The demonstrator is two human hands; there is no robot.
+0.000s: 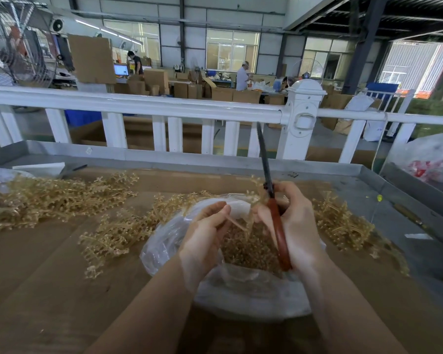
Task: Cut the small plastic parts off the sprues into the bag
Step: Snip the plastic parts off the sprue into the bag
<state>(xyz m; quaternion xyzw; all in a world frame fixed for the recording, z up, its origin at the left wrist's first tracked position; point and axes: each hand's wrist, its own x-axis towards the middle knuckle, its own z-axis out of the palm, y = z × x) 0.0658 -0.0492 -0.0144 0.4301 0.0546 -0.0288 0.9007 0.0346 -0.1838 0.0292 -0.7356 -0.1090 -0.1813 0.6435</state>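
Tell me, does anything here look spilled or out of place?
Nothing looks spilled. The cut parts sit inside the clear bag, while uncut sprues lie heaped loosely on the table. The right hand holds scissors pointing upward.

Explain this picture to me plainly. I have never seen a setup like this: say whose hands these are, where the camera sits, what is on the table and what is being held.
There is no machine here. A person wears a camera on the head, so you look down along their own arms. The right hand grips scissors with red-brown handles, the dark blades pointing up and away. The left hand pinches a thin tan plastic sprue in its fingers above an open clear plastic bag, which already holds many small tan parts. Heaps of tan sprues lie on the brown table, to the left and right of the bag. Behind stands a white fence, then a workshop with cardboard boxes.
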